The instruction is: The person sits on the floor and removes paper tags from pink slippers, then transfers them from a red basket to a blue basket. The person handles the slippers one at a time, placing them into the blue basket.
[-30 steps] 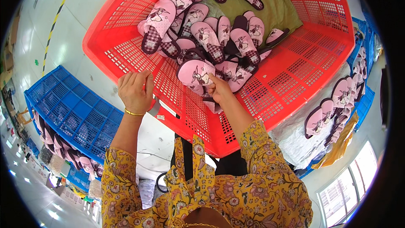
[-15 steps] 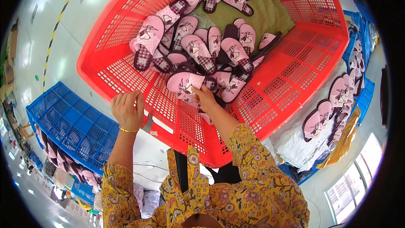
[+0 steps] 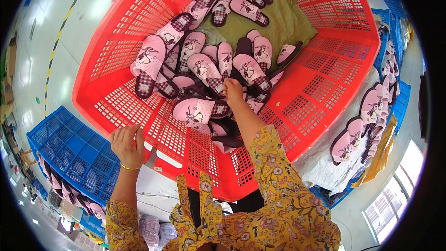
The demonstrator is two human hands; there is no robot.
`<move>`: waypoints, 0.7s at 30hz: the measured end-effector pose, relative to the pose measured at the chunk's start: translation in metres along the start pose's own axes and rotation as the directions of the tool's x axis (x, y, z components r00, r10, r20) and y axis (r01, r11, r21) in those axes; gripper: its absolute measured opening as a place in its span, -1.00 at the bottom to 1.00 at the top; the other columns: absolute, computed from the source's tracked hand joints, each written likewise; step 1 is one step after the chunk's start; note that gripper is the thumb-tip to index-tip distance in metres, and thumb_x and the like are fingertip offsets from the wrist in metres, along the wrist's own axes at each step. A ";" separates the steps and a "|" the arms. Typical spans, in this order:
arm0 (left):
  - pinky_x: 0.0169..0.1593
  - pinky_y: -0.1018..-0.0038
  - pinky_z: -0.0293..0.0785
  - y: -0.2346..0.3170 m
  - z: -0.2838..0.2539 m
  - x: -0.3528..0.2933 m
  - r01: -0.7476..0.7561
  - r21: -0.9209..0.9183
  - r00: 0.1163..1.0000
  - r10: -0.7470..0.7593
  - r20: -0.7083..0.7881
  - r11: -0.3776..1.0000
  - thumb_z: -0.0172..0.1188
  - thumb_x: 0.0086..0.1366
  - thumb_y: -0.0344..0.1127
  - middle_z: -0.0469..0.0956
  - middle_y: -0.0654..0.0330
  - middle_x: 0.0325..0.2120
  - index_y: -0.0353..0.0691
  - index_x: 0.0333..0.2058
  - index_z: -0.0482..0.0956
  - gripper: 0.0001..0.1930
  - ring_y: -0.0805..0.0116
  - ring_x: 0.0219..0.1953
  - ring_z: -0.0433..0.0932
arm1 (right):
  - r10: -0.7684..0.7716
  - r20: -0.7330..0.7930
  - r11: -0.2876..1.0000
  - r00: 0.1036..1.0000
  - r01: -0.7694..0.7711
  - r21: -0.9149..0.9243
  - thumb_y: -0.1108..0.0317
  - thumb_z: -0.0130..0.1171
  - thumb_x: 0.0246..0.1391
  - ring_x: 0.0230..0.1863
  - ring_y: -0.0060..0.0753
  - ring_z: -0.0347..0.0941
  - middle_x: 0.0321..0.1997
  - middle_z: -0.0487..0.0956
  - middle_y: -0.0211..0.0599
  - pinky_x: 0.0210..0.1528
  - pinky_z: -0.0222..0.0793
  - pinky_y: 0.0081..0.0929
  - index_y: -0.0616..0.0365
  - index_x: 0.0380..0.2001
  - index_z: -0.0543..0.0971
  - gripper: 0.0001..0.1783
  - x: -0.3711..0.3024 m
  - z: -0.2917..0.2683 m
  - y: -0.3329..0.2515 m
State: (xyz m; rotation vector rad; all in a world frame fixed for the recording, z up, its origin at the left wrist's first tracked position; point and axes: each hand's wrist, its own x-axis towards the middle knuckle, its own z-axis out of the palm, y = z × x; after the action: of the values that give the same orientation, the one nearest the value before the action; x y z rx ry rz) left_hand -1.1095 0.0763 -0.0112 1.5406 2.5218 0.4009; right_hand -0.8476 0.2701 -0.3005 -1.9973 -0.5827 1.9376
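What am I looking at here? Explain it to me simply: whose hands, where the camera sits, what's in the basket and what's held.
There is no machine here: these are one person's bare hands, coming from yellow floral sleeves. The pictures come from a wide fisheye camera on that person's head, looking down, so straight edges look bent. Picture left is the person's left.

The large red basket holds pink slippers, loosely piled on and beside a green sheet. The right hand is among the slippers, fingers curled; whether it grips one is unclear. The left hand is beside the basket's rim, with nothing visibly held.
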 end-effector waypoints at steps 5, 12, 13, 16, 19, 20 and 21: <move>-0.16 0.33 0.34 0.003 0.003 0.003 -0.032 0.020 0.999 0.032 -0.009 0.999 0.26 0.13 -0.44 0.59 0.18 -0.50 -0.22 -0.39 0.59 -0.94 0.23 -0.42 0.52 | -0.127 -0.195 0.970 0.972 0.081 -0.231 0.16 0.29 0.07 -0.52 -0.41 0.51 -0.46 0.60 -0.30 -0.42 0.42 -0.40 0.24 -0.22 0.58 -0.64 0.087 0.010 0.029; -0.16 0.34 0.33 0.005 0.005 0.003 0.002 0.050 0.999 -0.004 0.034 0.999 0.24 0.13 -0.45 0.59 0.16 -0.49 -0.23 -0.39 0.58 -0.95 0.22 -0.42 0.51 | -0.089 -0.375 0.996 0.923 0.084 -0.030 0.14 0.34 0.04 -0.01 -0.14 0.51 0.03 0.55 -0.08 0.03 0.40 -0.31 0.26 0.12 0.40 -0.35 0.122 0.041 0.022; -0.16 0.34 0.33 0.004 0.003 -0.002 0.026 0.065 0.999 -0.029 0.041 0.998 0.24 0.13 -0.45 0.58 0.16 -0.49 -0.23 -0.39 0.58 -0.95 0.22 -0.41 0.51 | -0.034 -0.306 0.999 0.951 0.039 0.010 0.20 0.34 0.05 -0.02 -0.19 0.51 0.03 0.54 -0.12 0.03 0.40 -0.34 0.22 0.13 0.40 -0.38 0.106 0.052 0.011; -0.15 0.34 0.33 0.009 0.008 0.010 -0.026 0.046 0.999 0.025 0.027 0.999 0.22 0.14 -0.46 0.58 0.17 -0.50 -0.23 -0.39 0.57 -0.95 0.21 -0.41 0.50 | -0.107 -0.386 0.982 0.916 0.158 0.105 0.37 0.33 0.06 -0.30 -0.42 0.43 -0.20 0.56 -0.30 -0.32 0.38 -0.36 0.10 0.06 0.45 -0.52 0.135 0.030 0.027; -0.15 0.33 0.32 0.008 0.006 0.005 -0.016 0.068 0.999 0.013 0.038 0.998 0.21 0.14 -0.46 0.57 0.18 -0.50 -0.24 -0.39 0.57 -0.96 0.20 -0.41 0.50 | -0.180 -0.251 0.961 0.951 0.224 0.160 0.46 0.30 0.08 -0.27 -0.49 0.42 -0.21 0.55 -0.35 -0.31 0.36 -0.47 0.07 0.08 0.45 -0.53 0.104 0.043 0.021; -0.15 0.33 0.32 0.009 0.005 0.006 -0.015 0.069 0.999 0.012 0.039 0.998 0.21 0.14 -0.46 0.57 0.18 -0.50 -0.24 -0.39 0.57 -0.96 0.20 -0.41 0.50 | -0.295 -0.214 0.937 0.931 0.326 0.126 0.50 0.26 0.10 -0.27 -0.53 0.42 -0.21 0.55 -0.37 -0.26 0.37 -0.55 0.11 0.11 0.44 -0.52 0.095 0.046 0.015; -0.15 0.33 0.32 0.009 0.005 0.005 -0.011 0.072 0.999 0.009 0.040 0.997 0.20 0.15 -0.46 0.57 0.18 -0.50 -0.24 -0.39 0.57 -0.96 0.20 -0.42 0.50 | -0.439 -0.181 0.871 0.880 0.466 0.157 0.51 0.26 0.10 -0.24 -0.54 0.43 -0.20 0.55 -0.36 -0.18 0.38 -0.58 0.17 0.14 0.42 -0.49 0.090 0.054 0.011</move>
State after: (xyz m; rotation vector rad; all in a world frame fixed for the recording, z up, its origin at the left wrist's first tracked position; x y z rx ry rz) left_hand -1.1031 0.0853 -0.0130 1.5708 2.5254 0.2800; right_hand -0.8993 0.3002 -0.3870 -1.6697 -0.7183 1.4954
